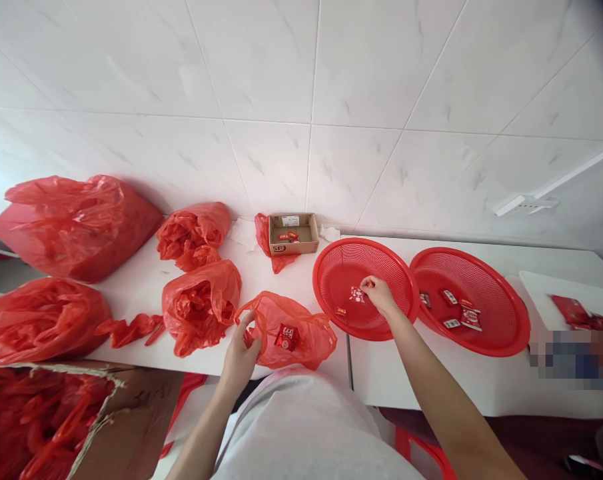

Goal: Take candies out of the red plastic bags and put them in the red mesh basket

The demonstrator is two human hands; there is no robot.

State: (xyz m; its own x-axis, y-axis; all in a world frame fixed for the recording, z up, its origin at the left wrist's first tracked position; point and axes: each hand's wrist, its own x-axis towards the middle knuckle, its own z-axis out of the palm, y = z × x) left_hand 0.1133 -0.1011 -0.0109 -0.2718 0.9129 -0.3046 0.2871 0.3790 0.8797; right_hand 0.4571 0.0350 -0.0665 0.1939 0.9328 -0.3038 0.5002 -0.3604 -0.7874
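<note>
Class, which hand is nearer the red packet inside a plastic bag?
Left. The left hand holds the plastic bag beside the red packet; the right hand is farther off, in a perforated red basket.

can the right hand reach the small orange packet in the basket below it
Probably yes: the right hand is close by, and nothing covers the orange packet; only a patterned packet lies between.

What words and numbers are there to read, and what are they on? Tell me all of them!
"S", then a letter I can't be sure of: small cardboard box.
White label on it: too small.
Packets inside it: too blurred.
Dark red packet in the open red bag: white print, too blurred.
Packets in the red baskets: too small.
Big cardboard box: faint marks, unreadable.
</note>
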